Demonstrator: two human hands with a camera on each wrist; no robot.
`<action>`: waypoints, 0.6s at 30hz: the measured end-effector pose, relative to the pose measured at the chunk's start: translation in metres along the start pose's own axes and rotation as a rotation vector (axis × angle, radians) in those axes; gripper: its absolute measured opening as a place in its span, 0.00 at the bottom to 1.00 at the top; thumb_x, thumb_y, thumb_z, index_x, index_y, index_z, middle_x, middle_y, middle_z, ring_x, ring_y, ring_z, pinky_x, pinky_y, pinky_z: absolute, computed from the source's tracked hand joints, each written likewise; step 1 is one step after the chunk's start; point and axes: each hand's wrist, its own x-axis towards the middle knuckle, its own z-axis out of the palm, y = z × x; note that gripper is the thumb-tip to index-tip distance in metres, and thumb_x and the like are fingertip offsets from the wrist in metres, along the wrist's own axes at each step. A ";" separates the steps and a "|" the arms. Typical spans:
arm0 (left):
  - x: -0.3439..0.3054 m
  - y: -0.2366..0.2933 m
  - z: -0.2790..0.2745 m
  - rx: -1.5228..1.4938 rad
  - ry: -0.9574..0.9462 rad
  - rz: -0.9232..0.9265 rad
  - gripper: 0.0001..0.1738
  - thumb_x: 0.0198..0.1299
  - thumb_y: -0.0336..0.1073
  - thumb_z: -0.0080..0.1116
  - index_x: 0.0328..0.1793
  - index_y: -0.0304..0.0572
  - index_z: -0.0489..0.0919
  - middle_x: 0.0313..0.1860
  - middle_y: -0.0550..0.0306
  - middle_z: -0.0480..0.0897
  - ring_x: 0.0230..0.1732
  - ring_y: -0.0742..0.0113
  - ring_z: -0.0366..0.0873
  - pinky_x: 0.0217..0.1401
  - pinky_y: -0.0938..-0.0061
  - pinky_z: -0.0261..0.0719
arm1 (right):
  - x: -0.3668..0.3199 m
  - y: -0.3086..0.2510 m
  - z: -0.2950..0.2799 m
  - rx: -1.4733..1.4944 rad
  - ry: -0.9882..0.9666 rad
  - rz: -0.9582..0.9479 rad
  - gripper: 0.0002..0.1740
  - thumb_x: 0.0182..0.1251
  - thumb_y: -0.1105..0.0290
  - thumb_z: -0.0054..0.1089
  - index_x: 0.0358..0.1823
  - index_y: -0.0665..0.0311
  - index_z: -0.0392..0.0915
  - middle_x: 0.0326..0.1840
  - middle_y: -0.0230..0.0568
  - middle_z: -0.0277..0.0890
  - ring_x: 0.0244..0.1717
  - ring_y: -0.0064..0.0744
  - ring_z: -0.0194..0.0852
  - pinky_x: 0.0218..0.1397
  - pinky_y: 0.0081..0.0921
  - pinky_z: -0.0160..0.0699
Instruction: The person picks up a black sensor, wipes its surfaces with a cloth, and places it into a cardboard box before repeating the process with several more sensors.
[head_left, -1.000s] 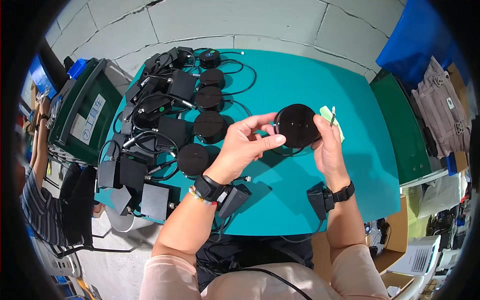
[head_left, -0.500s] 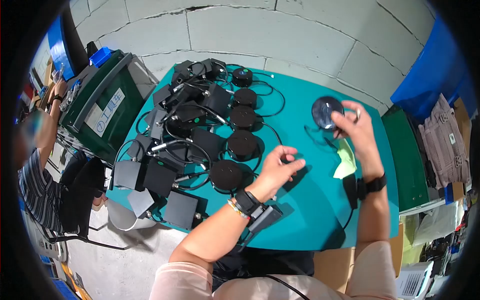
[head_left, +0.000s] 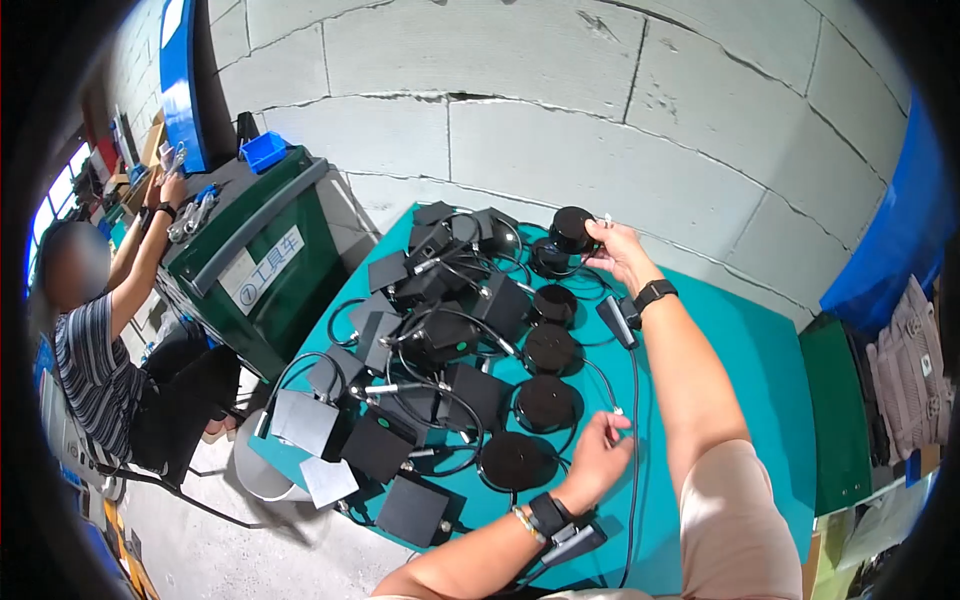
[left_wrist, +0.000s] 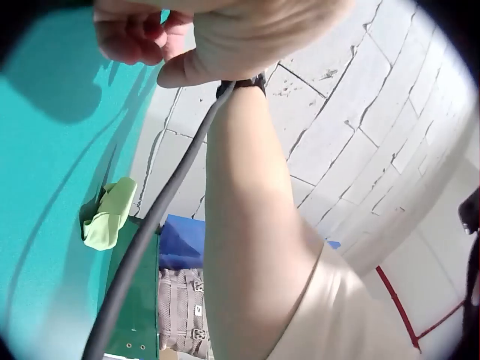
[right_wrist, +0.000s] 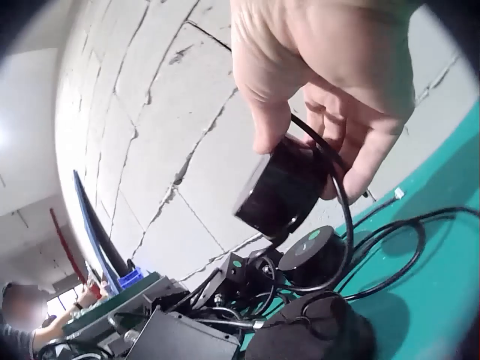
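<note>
Carried over from the right side of the table half a second ago, the glossy black disc-shaped device [head_left: 573,230] now hangs at the far end of a row of five matching black round discs [head_left: 548,403]. It sits between the thumb and fingers of the right hand [head_left: 625,252], which grasp it by its side, the thumb on one side and the fingers curled round the other; it is tilted, and a thin black cable [right_wrist: 346,217] loops down beside it. Just below, the right wrist view shows a black disc with a green label [right_wrist: 311,251], apart from the held one. Loosely curled, the left hand [head_left: 597,462] holds nothing visible, near the row's close end; whether it touches the small pale plug [head_left: 617,411] by its fingertips, I cannot tell. Beyond the held device, the far table edge runs close to the grey block wall [head_left: 560,140]. Black boxes [head_left: 415,508] and tangled leads crowd the left side, while the wider room lies rightward across the teal tabletop [head_left: 745,370].
</note>
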 end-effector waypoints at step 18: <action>0.000 0.010 -0.005 -0.020 -0.004 -0.020 0.08 0.57 0.25 0.51 0.44 0.39 0.71 0.27 0.68 0.68 0.24 0.83 0.62 0.24 0.85 0.61 | 0.021 0.026 0.023 -0.299 0.092 0.028 0.30 0.59 0.50 0.57 0.58 0.60 0.72 0.59 0.45 0.70 0.55 0.41 0.66 0.48 0.42 0.68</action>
